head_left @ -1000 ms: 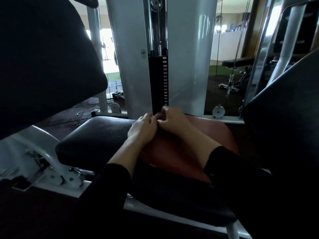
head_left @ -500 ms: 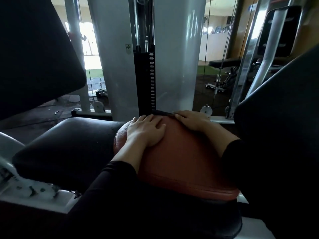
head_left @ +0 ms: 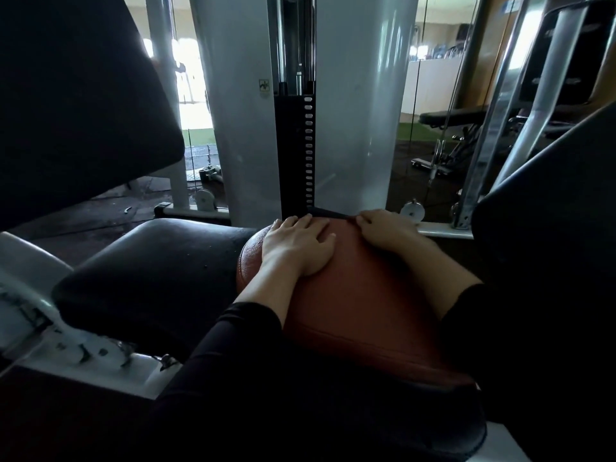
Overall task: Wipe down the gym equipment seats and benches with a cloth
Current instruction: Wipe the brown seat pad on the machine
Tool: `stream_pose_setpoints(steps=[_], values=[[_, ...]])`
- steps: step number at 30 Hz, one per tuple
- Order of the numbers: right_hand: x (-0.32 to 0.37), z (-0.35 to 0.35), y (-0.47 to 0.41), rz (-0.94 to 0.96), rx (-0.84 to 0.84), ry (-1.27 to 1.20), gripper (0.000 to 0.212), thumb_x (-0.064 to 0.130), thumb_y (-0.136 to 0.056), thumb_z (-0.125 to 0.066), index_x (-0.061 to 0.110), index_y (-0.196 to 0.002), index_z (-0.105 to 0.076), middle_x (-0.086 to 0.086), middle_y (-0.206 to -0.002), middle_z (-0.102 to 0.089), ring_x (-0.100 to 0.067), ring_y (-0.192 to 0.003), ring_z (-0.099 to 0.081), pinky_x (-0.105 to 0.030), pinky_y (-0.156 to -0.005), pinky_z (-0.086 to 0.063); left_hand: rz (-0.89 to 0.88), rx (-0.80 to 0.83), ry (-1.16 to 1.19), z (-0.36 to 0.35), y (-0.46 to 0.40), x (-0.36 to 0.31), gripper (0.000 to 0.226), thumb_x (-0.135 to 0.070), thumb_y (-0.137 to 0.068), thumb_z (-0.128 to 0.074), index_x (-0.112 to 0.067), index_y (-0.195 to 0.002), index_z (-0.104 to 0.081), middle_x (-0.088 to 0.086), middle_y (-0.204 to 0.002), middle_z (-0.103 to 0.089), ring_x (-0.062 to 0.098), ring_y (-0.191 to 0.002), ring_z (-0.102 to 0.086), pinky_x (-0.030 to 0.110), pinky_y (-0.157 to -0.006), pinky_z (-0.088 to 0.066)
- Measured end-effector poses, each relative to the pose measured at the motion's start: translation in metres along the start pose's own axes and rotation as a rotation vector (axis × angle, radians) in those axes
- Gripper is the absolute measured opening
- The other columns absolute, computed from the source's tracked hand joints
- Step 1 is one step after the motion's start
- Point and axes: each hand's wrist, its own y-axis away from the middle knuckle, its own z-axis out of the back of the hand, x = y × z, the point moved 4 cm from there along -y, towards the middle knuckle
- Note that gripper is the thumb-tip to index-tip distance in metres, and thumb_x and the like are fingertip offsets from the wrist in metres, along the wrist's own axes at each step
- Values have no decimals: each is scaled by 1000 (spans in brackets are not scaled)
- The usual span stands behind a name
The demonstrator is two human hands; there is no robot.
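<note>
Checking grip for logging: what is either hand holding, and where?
Right hand pinches the dark cloth at its near edge; left hand lies flat on the reddish-brown leather seat.

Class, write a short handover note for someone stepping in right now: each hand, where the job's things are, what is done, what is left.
Left hand: flat, fingers straight, pressing on the brown cloth.
Right hand: fingers curled, pinching the cloth's far edge.
The cloth lies spread over the black seat, covering its right part.
Done: cloth laid out on the seat.
Left: how much is wiped cannot be told; the seat's bare left part shows specks. Other benches remain.
</note>
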Motion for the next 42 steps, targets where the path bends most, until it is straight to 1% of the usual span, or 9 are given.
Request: stream_pose_setpoints(steps=[5, 10, 16, 20, 22, 25, 35, 39, 42], values=[[-39, 9, 3, -90, 111, 10, 42, 35, -103, -26, 22, -137, -46, -7, -144, -43, -29, -131, -41, -37, -103, -35, 11, 0, 7, 1, 0, 2, 53, -57, -97, -25, -44, -148, -26, -10, -159, -20, 14, -146, -14, 34, -119, -6], [-90, 8, 22, -255, -27, -170, 39, 34, -100, -37, 16, -132, -52, -14, -140, -48, -31, -126, -45, -32, -96, -37, 17, 47, 62, 6, 2, 3, 53, -57, -97, -27, -44, -148, -26, -12, -159, -18, 12, -147, -12, 34, -120, -4], [-88, 18, 46, -206, -72, -66, 33, 28, -98, -42, 8, -119, -58, -19, -125, -57, -33, -112, -54, -32, -85, -42, 82, 87, 27, 17, 26, 28, 52, -55, -99, -21, -42, -150, -21, -11, -160, -13, 11, -147, -10, 41, -120, -5], [-55, 34, 66, -70, -155, -80, 31, 27, -97, -45, 3, -114, -58, -22, -117, -56, -36, -108, -54, -36, -87, -42, 269, 1, 92, 34, 57, 63, 48, -49, -100, -25, -36, -144, -38, 0, -152, -37, 24, -138, -38, 38, -108, -32], [-37, 38, 75, 5, -189, -151, 30, 26, -97, -45, 5, -113, -59, -21, -115, -56, -36, -105, -54, -36, -85, -42, 291, -26, 98, 38, 72, 75, 44, -47, -99, -28, -34, -138, -45, 4, -145, -47, 26, -132, -44, 39, -104, -37], [-3, 42, 90, 89, -170, -152, 32, 28, -98, -43, 9, -118, -58, -18, -115, -55, -34, -106, -53, -35, -83, -39, 281, -30, 91, 43, 91, 78, 42, -45, -98, -31, -36, -135, -47, 4, -143, -50, 25, -130, -46, 39, -103, -38], [101, 8, 112, 363, -180, -154, 41, 26, -96, -49, 9, -134, -50, -20, -127, -54, -41, -113, -52, -44, -102, -38, 199, -105, 85, 53, 104, 60, 47, -47, -99, -22, -32, -135, -49, -1, -141, -51, 21, -131, -44, 37, -104, -34], [128, -7, 102, 456, -207, -200, 37, 24, -93, -53, 11, -127, -57, -17, -120, -59, -37, -108, -55, -43, -98, -41, 244, -94, 47, 40, 97, 78, 44, -43, -96, -30, -31, -133, -50, 1, -138, -53, 24, -128, -48, 39, -103, -38], [152, -13, 109, 701, -211, -199, 26, 21, -88, -54, 11, -106, -70, -10, -109, -68, -29, -105, -60, -41, -95, -41, 261, -109, -14, 38, 97, 94, 41, -39, -96, -31, -30, -130, -52, -2, -136, -54, 23, -125, -51, 41, -99, -37]])
